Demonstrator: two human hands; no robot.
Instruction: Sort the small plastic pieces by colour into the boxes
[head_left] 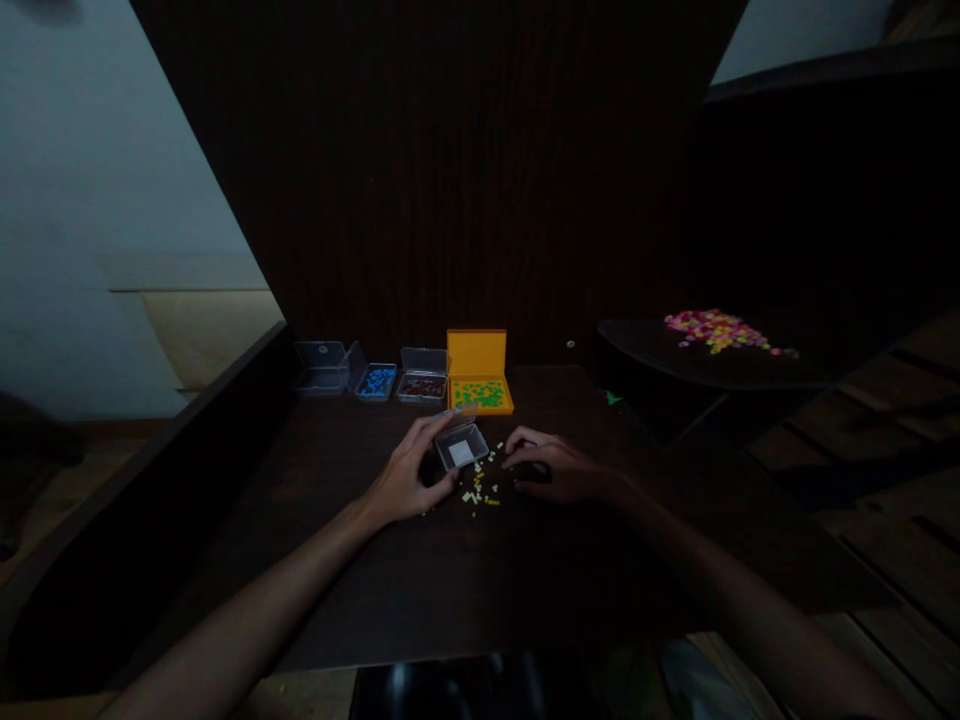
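My left hand (412,472) grips a small clear plastic box (461,448) by its left side, fingers along the raised lid and thumb low at the near corner. A whitish patch shows on the bottom of this tilted box. Close to its right edge, my right hand (551,465) hovers low over the dark tabletop, fingers bent and apart, with nothing visible between them. Between the hands lie scattered small pale and yellow pieces (478,490), too small to identify.
Behind stand a yellow box (478,355) of green pieces, a clear box (422,385) of dark reddish pieces, a clear box (376,382) of blue pieces and another clear box (321,370). Multicoloured pieces (716,330) heap on a side shelf (637,345). A green scrap (613,398) lies at right.
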